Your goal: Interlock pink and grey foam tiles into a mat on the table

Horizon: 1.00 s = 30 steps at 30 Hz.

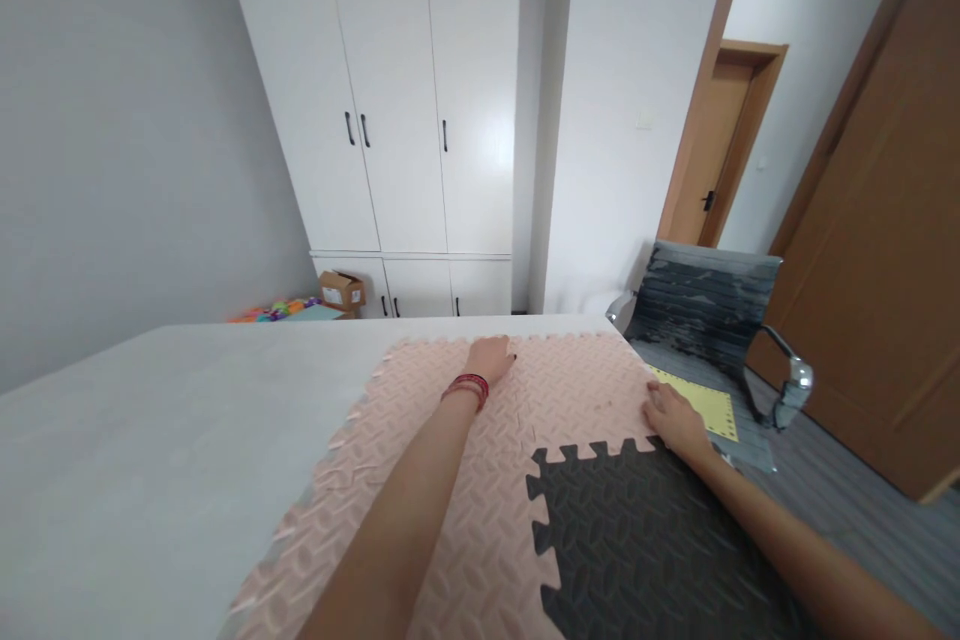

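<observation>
Pink foam puzzle mat tiles [480, 500] lie joined on the white table. A black foam puzzle mat tile [660, 540] fits against them at the near right, its toothed edges meeting the pink ones. My left hand [490, 358], with red bands at the wrist, rests on the pink mat near its far edge. Its thumb shows, but its other fingers are mostly hidden from me. At the right edge of the mat, just beyond the black tile's far right corner, my right hand [675, 418] lies with fingers stretched out on the pink foam.
The white table [187, 440] stretches out to the left. Beside its right edge stands a dark chair [701, 305] with a yellow sheet [701, 402] on its seat. Farther back are a white cupboard [401, 100], a cardboard box [342, 291] and colourful items [281, 308].
</observation>
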{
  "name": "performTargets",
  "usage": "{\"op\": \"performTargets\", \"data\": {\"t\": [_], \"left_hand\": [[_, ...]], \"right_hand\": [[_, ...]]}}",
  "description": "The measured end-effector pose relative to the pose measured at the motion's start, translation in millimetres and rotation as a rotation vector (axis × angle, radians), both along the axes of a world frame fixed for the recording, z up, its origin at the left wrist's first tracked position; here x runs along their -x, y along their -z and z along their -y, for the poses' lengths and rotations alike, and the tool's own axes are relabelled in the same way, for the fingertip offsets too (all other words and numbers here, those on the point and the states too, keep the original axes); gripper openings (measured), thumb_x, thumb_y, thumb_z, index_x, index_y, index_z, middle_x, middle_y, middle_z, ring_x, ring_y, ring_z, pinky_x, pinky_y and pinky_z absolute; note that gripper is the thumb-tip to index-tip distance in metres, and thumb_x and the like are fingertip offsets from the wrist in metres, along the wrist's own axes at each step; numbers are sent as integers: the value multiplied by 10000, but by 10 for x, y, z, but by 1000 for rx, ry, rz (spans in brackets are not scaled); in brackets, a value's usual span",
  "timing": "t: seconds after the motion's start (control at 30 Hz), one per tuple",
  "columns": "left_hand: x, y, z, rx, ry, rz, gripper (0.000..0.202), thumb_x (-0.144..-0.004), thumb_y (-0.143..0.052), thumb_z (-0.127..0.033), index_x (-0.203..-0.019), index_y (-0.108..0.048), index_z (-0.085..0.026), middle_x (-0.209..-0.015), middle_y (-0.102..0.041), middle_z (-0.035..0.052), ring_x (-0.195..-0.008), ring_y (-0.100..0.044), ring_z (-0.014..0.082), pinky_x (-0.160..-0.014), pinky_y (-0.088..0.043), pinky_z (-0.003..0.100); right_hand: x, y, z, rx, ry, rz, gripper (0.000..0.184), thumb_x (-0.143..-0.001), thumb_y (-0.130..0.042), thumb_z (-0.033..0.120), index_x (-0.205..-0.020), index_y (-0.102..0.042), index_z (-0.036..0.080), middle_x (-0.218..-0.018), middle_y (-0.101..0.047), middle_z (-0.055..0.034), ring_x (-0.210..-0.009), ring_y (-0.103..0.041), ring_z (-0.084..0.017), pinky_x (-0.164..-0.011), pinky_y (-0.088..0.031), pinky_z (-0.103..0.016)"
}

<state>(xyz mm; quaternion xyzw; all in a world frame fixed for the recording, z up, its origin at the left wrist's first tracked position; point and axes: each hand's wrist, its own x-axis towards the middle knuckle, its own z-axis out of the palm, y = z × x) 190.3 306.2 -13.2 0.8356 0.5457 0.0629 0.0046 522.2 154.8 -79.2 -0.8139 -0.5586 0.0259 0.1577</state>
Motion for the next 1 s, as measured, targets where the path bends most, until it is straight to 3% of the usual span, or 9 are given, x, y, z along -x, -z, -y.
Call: {"op": "performTargets", "data": {"t": [0.27, 0.5, 0.63, 0.8, 0.9, 1.0], "left_hand": [[-202, 106, -421, 69, -65, -36, 350, -901, -554, -393, -1181, -562, -184, -1208, -582, 82, -1039, -589, 199, -888, -511, 430], [-215, 246, -437, 54, -63, -33, 363, -901, -555, -396, -1193, -554, -181, -1204, -583, 82, -1031, -592, 199, -879, -516, 429], [-299, 225, -267, 3, -92, -44, 377, -898, -560, -394, -1206, -546, -179, -1216, -576, 85, -1047, -587, 207, -886, -512, 439], [-360, -15, 146, -47, -100, -45, 392, -894, -563, -398, -1216, -540, -175, -1232, -567, 89, -1069, -579, 218, -897, -506, 453], [-273, -144, 473, -82, -21, -63, 403, -893, -563, -401, -1227, -534, -177, -1255, -554, 92, -1101, -564, 230, -925, -487, 474], [-102, -160, 825, -79, 135, -100, 372, -894, -561, -403, -1187, -560, -174, -1231, -572, 86, -1093, -569, 222, -935, -479, 472]], "right_hand": [[-34, 65, -56, -2, -1, -25, 503, -870, -332, 336, -1336, -436, 178, -1412, -445, -128, -1276, -435, -283, -1033, -362, -441], [23, 26, -29, 1, 12, 39, 494, -869, -346, 333, -1324, -453, 174, -1364, -486, -130, -1244, -463, -279, -1007, -380, -422], [118, -28, 10, -14, 40, 85, 502, -885, -333, 346, -1345, -434, 171, -1345, -488, -155, -1244, -457, -289, -1001, -376, -436], [221, -139, 85, -12, 58, 104, 474, -901, -320, 368, -1310, -468, 181, -1273, -531, -153, -1170, -513, -282, -950, -407, -428], [245, -194, 132, -13, 62, 101, 481, -903, -326, 369, -1321, -462, 173, -1258, -534, -161, -1170, -512, -286, -947, -404, -429], [248, -216, 166, -11, 57, 91, 483, -904, -324, 366, -1321, -464, 165, -1249, -532, -166, -1173, -509, -286, -951, -399, -430]]}}
